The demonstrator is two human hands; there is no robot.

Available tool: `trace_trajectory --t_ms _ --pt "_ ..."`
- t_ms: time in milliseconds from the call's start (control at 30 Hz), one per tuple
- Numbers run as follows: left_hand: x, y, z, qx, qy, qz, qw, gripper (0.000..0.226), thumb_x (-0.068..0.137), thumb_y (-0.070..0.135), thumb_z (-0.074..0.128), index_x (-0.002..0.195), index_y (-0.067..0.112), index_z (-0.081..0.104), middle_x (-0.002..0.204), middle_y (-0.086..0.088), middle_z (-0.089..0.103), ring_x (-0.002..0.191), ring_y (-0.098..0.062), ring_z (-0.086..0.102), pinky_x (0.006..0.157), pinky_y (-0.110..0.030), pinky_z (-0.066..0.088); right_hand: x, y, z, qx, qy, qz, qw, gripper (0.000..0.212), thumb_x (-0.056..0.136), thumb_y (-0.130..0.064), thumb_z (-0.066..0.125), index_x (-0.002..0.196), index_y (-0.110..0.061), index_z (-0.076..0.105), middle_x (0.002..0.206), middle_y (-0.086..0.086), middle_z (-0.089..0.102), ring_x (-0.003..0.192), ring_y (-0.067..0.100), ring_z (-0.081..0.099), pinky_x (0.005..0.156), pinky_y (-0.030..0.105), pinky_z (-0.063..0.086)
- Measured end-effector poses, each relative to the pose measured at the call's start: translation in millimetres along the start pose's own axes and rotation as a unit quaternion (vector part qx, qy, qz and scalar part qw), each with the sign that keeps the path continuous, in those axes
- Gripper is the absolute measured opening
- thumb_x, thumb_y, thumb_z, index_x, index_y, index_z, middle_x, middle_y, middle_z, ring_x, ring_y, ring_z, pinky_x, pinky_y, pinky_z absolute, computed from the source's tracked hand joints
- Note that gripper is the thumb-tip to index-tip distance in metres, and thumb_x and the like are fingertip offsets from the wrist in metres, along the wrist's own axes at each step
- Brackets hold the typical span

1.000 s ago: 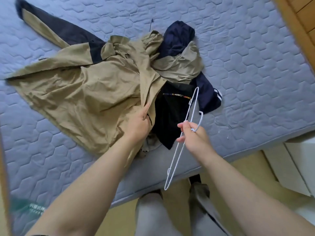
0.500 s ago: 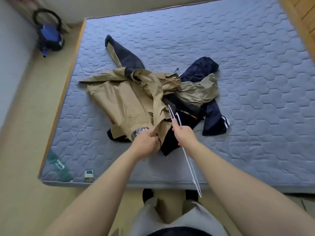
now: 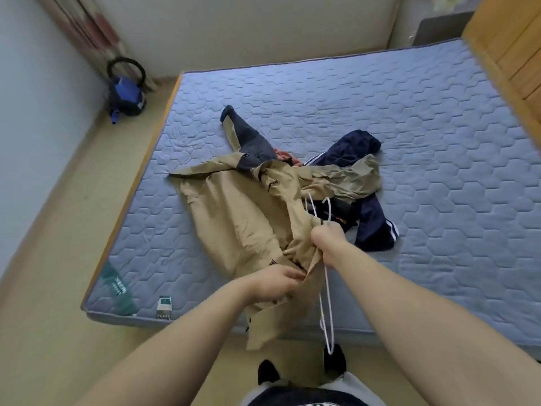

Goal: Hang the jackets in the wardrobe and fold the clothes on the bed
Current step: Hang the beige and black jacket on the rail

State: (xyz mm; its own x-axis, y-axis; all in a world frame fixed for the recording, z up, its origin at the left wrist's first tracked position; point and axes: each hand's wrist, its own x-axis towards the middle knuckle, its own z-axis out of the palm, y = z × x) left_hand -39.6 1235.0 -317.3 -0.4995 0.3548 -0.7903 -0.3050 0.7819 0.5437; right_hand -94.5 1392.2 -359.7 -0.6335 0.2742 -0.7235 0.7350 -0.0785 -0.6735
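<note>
Since the earlier frame, the near edge of the tan jacket (image 3: 234,218) had been drawn past the edge of the bed (image 3: 439,171). The left hand (image 3: 275,284) pinched its hem. The right hand (image 3: 328,238) clenched the white hanger (image 3: 326,303) and a fabric fold. Most of the jacket lay on the bed. It was probably light, limp and slippery, so grip the shoulders.

A bed (image 3: 322,92) with a blue-grey quilted mattress fills the room, low over a pale yellowish floor (image 3: 58,259). Cream wall (image 3: 263,24) behind; patterned curtain (image 3: 82,27) in the far left corner, a blue vacuum cleaner (image 3: 126,95) on the floor beneath it. Wooden panelling (image 3: 512,54) on the right. Soft, even light.
</note>
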Motion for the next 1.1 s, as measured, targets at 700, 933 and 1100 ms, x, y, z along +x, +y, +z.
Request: trace_trajectory --t_ms 700,933,1100 --pt "71.2 101.3 -107.0 0.215 0.319 0.213 0.898 0.016 0.102 0.016 0.045 0.109 0.014 0.059 0.116 -0.012 0.065 0.113 -0.035 0.059 0.084 -0.037 0.041 -164.0 -74.6 -144.1 -0.192 0.095 -0.342 0.915 0.030 0.067 0.002 0.038 0.069 -0.016 0.061 0.063 -0.011 0.057 0.060 0.008 0.049 0.053 0.017 0.037" --pt "13.3 140.8 -133.4 0.284 0.397 0.320 0.812 0.012 0.095 0.018 0.049 0.087 0.020 0.040 0.084 -0.002 0.051 0.083 -0.030 0.053 0.067 -0.037 0.035 -143.4 -55.4 -157.9 -0.217 0.240 -0.220 0.920 0.028 0.085 0.000 0.048 0.067 -0.016 0.062 0.087 0.017 0.068 0.091 0.038 0.060 0.071 0.035 0.045" --pt "-35.1 164.9 -132.1 0.303 0.393 0.411 0.765 0.009 0.088 0.015 0.050 0.083 0.018 0.043 0.074 0.007 0.049 0.077 -0.025 0.051 0.063 -0.036 0.034 -142.4 -60.8 -117.9 -0.162 0.193 -0.222 0.942 0.027 0.090 -0.014 0.060 0.115 -0.017 0.069 0.113 0.006 0.070 0.108 0.026 0.062 0.092 0.031 0.046"
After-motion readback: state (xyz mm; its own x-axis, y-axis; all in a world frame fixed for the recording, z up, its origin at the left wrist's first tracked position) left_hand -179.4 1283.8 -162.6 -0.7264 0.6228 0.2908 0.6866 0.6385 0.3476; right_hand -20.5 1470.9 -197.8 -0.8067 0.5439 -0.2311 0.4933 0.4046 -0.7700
